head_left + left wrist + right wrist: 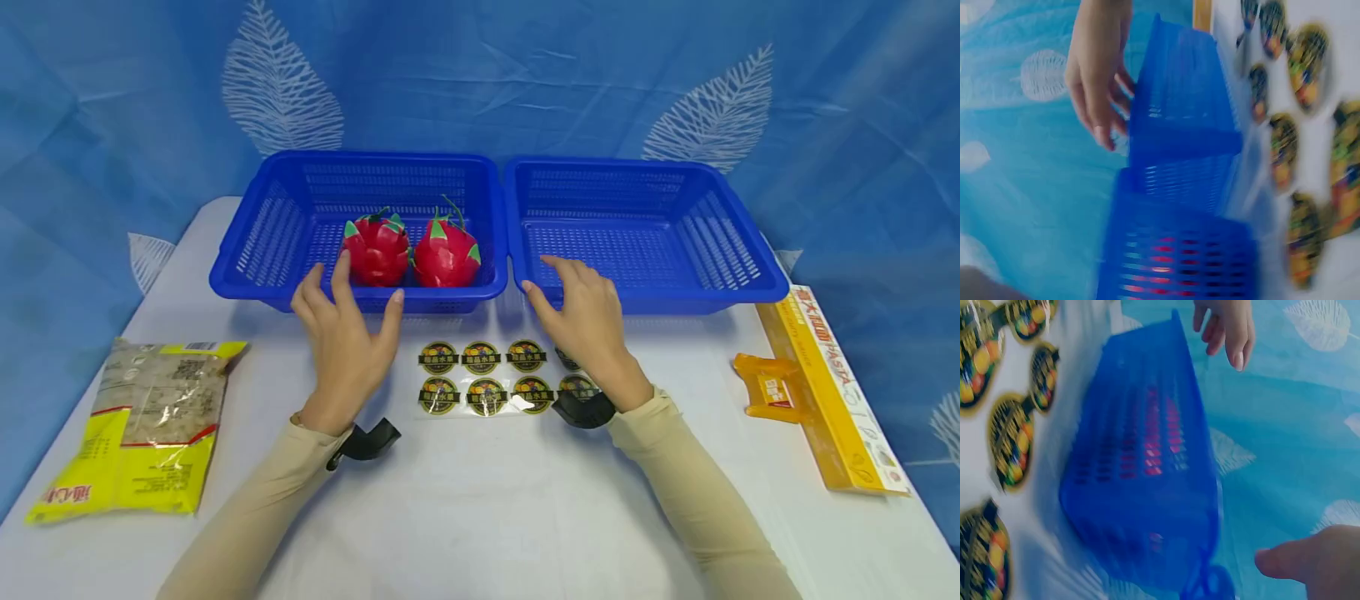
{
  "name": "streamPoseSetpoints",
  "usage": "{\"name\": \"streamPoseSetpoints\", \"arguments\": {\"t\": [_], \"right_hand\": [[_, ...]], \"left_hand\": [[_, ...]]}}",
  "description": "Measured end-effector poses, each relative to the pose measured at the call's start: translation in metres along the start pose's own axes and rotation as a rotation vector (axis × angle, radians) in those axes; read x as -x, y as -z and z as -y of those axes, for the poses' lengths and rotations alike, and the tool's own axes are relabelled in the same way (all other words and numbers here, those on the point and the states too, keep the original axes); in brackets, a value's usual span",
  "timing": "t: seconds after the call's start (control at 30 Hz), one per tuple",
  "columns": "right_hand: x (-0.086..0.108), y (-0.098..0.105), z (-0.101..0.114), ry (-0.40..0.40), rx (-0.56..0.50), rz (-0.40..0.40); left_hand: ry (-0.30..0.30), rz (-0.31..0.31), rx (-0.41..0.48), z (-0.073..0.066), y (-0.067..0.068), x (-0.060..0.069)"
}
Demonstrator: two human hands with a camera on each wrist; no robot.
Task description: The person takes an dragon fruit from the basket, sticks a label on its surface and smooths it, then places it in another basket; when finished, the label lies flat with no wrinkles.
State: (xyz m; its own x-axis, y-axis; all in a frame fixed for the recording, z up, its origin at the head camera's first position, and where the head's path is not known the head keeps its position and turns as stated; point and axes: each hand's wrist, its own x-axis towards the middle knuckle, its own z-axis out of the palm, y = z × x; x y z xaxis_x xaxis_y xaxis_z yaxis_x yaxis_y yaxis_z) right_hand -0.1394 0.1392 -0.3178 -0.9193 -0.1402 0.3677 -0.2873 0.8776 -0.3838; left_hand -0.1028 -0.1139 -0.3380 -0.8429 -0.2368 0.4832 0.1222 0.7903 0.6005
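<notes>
Two red dragon fruits with green tips, one on the left (377, 250) and one on the right (446, 254), sit side by side in the left blue basket (240, 290). My left hand (343, 350) hovers at that basket's front rim, fingers spread and holding nothing. Near the front left corner of the right blue basket (697, 296) is my right hand (588, 325), thumb and fingers apart with nothing between them. A sheet of round fruit stickers (486, 377) lies on the table in front of the baskets, partly hidden by the right hand and wrist.
A yellow food bag (142, 429) lies on the left of the white table (480, 517). To the right are a long yellow pasta box (840, 392) and a small orange packet (772, 390). Behind the baskets hangs a blue leaf-patterned cloth (480, 75).
</notes>
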Motion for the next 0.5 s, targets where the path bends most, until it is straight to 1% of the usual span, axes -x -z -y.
{"name": "streamPoseSetpoints", "arguments": {"t": [0.07,0.13,0.2,0.23,0.3,0.4,0.43,0.5], "right_hand": [[0.002,-0.005,0.003,0.008,-0.025,-0.034],[0.004,-0.010,0.006,0.027,-0.046,-0.059],[0.004,-0.014,0.009,0.049,-0.064,-0.074],[0.004,-0.016,0.011,0.060,-0.074,-0.079],[0.003,-0.020,0.015,0.081,-0.091,-0.086],[0.001,-0.024,0.022,0.111,-0.113,-0.096],[0.000,-0.025,0.024,0.123,-0.120,-0.099],[-0.004,-0.028,0.030,0.146,-0.134,-0.106]], "left_hand": [[0.046,-0.086,0.043,0.008,-0.002,0.006],[0.090,-0.162,0.065,0.017,-0.004,0.009],[0.141,-0.208,0.082,0.026,-0.006,0.010],[0.174,-0.215,0.095,0.030,-0.006,0.009],[0.240,-0.207,0.123,0.038,-0.008,0.007],[0.348,-0.149,0.166,0.047,-0.010,0.004],[0.374,-0.129,0.175,0.050,-0.011,0.004],[0.405,-0.100,0.187,0.055,-0.013,0.003]]}}
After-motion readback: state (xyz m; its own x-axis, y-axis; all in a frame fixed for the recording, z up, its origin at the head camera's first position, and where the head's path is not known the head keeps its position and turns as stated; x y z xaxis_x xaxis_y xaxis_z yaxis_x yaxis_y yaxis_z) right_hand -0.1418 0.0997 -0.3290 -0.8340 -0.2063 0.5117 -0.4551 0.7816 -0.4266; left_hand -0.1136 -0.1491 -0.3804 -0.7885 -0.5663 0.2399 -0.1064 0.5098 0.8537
